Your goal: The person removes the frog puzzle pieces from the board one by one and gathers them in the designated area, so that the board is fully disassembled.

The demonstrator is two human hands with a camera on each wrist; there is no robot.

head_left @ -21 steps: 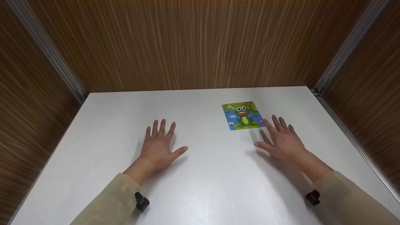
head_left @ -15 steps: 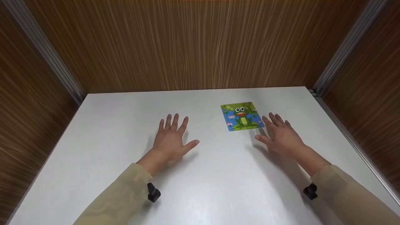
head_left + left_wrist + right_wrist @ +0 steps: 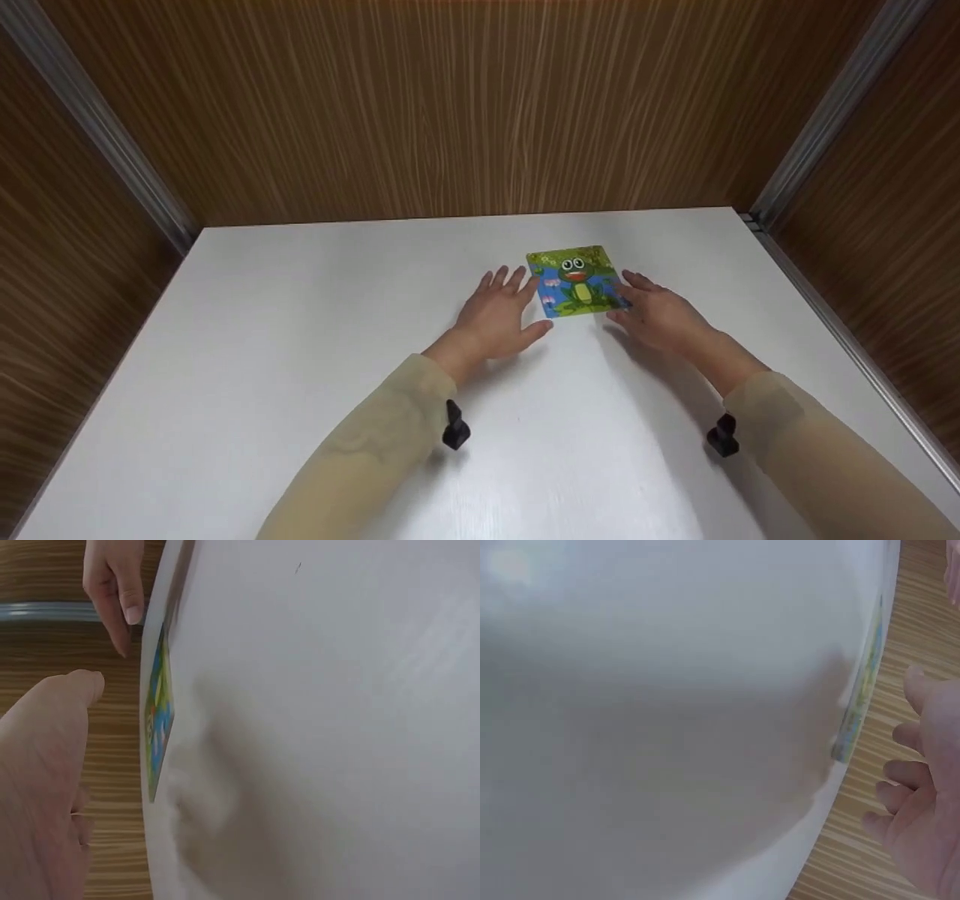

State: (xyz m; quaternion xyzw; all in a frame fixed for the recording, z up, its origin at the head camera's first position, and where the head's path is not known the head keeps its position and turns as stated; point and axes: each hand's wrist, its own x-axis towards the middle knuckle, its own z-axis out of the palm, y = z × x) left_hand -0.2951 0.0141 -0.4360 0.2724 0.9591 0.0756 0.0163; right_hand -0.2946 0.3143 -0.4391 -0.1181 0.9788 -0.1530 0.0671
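Observation:
A thin square picture board (image 3: 576, 280) with a green frog on a blue and green ground lies flat on the white table. My left hand (image 3: 493, 321) hovers at its left side, fingers spread and fairly straight, the index fingertip close to its edge. At the right side, my right hand (image 3: 663, 318) has its index finger over the edge and its thumb by the near corner. Whether either hand touches the board I cannot tell. Edge-on, the board (image 3: 159, 716) appears between both hands in the left wrist view. Relaxed fingers of the right hand (image 3: 930, 795) show in the right wrist view.
The white tabletop (image 3: 315, 315) has a brown wood-grain panel (image 3: 450, 112) standing along its far edge. Similar panels flank both sides, with metal rails (image 3: 832, 120) at the corners. Dark wrist mounts (image 3: 455, 426) sit on the sleeves.
My left hand has travelled right and slightly away from me, up to the board. My right hand has shifted a little left toward it. The board has stayed in place on the table.

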